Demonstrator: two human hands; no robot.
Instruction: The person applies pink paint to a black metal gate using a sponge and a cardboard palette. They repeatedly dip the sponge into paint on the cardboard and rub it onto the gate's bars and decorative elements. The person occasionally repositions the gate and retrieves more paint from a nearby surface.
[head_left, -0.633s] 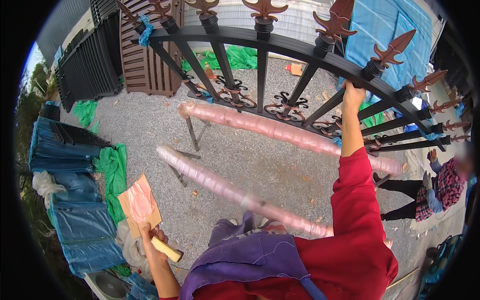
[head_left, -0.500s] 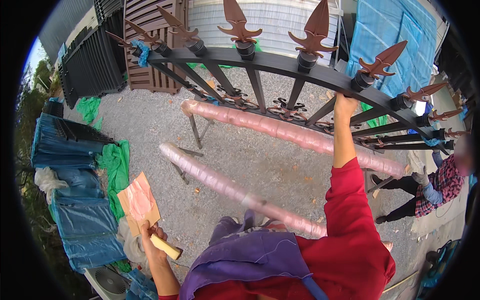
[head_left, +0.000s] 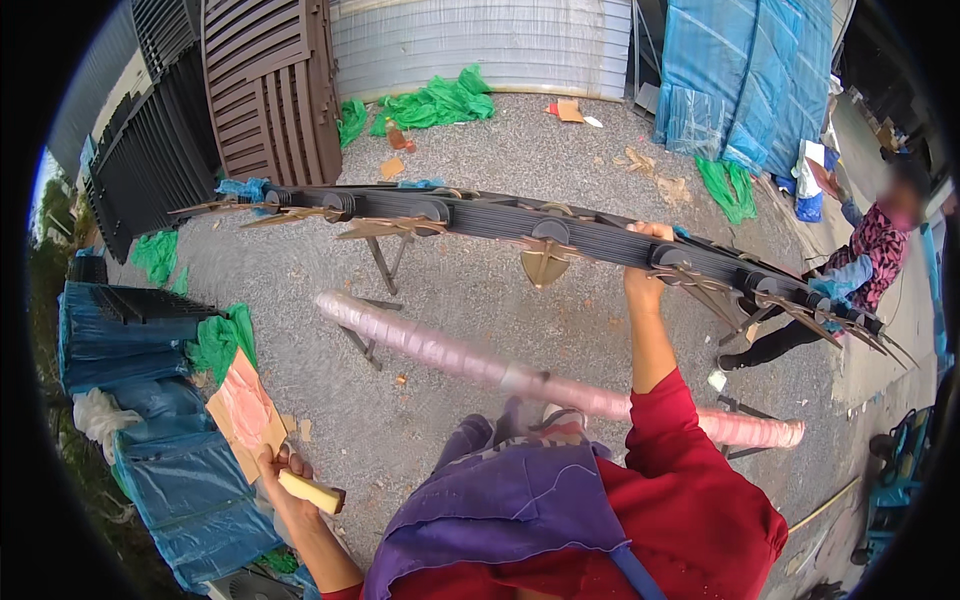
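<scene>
My right hand [head_left: 648,270] is closed on the top rail of a curved black metal fence panel [head_left: 490,220], right of its middle. Brown spear-shaped finials [head_left: 545,266] along the rail point down toward me, so the panel shows nearly edge-on. My left hand [head_left: 288,482] holds a piece of cardboard [head_left: 246,452] with a pink, wet-looking smear on it. The same hand pinches a pale yellow block [head_left: 309,492] with a dark end, sponge-like. Between me and the panel runs a long padded bar [head_left: 430,352] wrapped in pinkish film, on metal legs.
A co-worker [head_left: 868,262] stands at the panel's right end. Blue-wrapped stacks [head_left: 185,480] line the left side. Brown slatted panels [head_left: 270,90] lean at the back left, and green sheeting [head_left: 435,103] lies on the gravel. A blue-covered stack [head_left: 745,80] stands back right.
The fence panel has tipped toward me, its finials swinging from upward to downward. It now covers the farther padded bar. The co-worker has shifted and raised an arm. My left hand moved slightly left.
</scene>
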